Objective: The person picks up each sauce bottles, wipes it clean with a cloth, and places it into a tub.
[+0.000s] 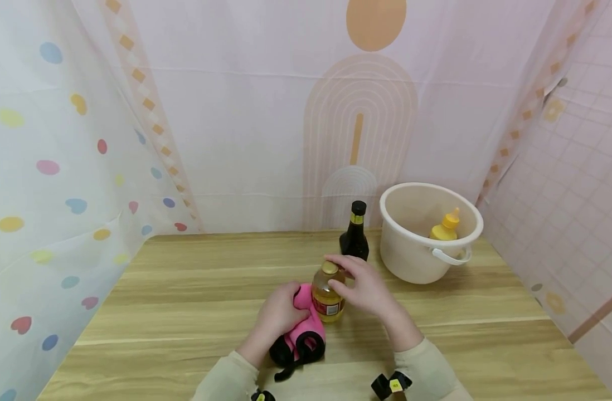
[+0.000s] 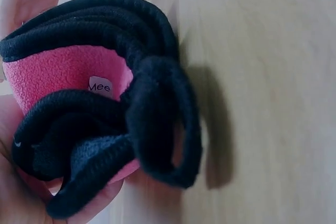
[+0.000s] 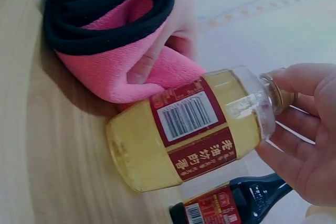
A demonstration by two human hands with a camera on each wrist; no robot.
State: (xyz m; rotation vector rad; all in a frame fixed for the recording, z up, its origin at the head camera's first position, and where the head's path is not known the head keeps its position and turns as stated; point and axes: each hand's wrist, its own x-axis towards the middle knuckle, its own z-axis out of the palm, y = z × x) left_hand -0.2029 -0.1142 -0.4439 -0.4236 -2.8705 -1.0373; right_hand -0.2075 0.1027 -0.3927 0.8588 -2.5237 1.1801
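My left hand (image 1: 278,314) is wrapped around a pink cloth with black trim (image 1: 306,328), fingers curled into the folded fabric and pressing it against the side of the small bottle of yellow oil (image 1: 328,293); from the left wrist view the cloth (image 2: 100,108) shows rolled pink fleece with a thick black edge and a small white tag, its lower end resting on the desk (image 2: 262,77); my right hand (image 1: 363,284) grasps the oil bottle at the top, fingertips pinched about its gold cap; in the right wrist view I see the bottle (image 3: 194,129) with its red label and barcode, the cloth (image 3: 115,40) touching its side and my left fingers (image 3: 152,61) sunk into the pink fabric; the bottle stands on the wooden desk (image 1: 185,289) near the middle, just in front of a dark bottle with a black cap (image 1: 354,234); that dark bottle (image 3: 231,205) is just beside the oil bottle, and I cannot tell whether they touch; to the right on the desk sits a white bucket (image 1: 411,262), with a yellow squeeze bottle (image 1: 446,225) inside it; a patterned curtain (image 1: 60,167) hangs behind and to the left.
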